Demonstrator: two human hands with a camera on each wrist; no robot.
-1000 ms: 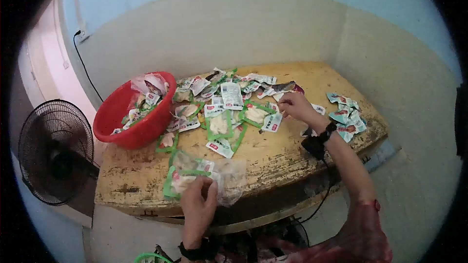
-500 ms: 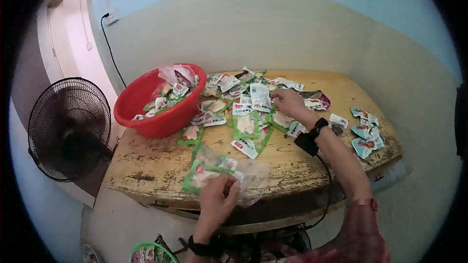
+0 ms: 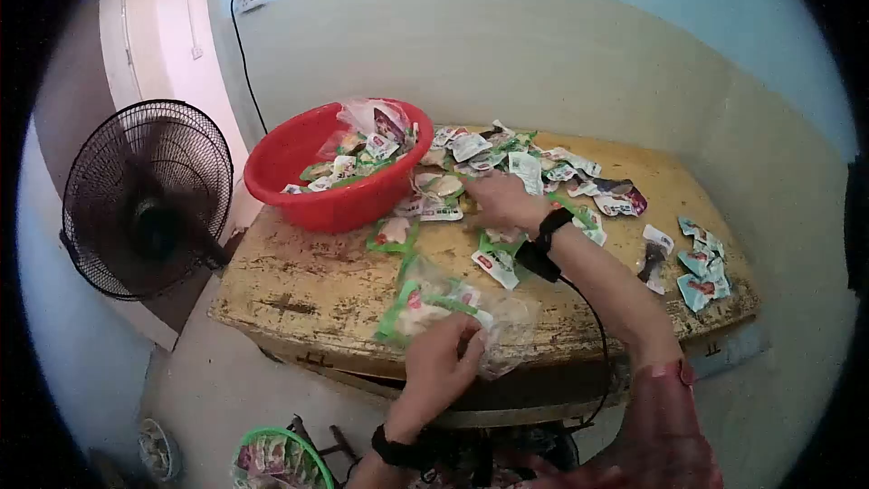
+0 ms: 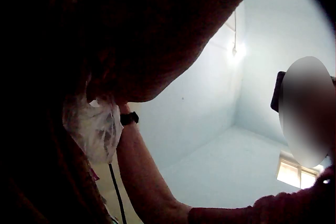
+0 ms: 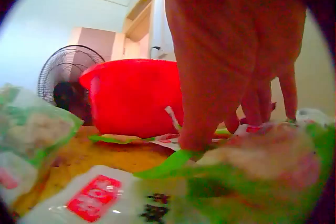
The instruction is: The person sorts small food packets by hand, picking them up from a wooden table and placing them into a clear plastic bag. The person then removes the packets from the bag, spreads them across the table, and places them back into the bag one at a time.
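Note:
My left hand (image 3: 444,358) is at the table's front edge, thumb and fingers pinching a clear plastic bag (image 3: 514,337). Green-edged food packets (image 3: 421,308) lie at the bag, partly behind that hand. Crumpled clear film of the bag (image 4: 94,129) shows below the dark hand in the left wrist view. Over the packet pile, my right hand (image 3: 509,199) reaches down. In the right wrist view its thumb presses on the green edge of a packet (image 5: 252,155), with the fingers coming down on the far side. White-backed packets with red labels (image 3: 496,267) lie around it.
A red basin (image 3: 330,204) holding several packets stands at the table's left. Blue-white packets (image 3: 706,267) lie at the right end, near a dark packet (image 3: 652,263). A fan (image 3: 149,199) stands left of the table; a green-rimmed basket (image 3: 281,457) is on the floor.
My right hand has moved left and nearer across the pile, down onto a green-edged packet. The left hand keeps its grip on the bag. The head view has turned left.

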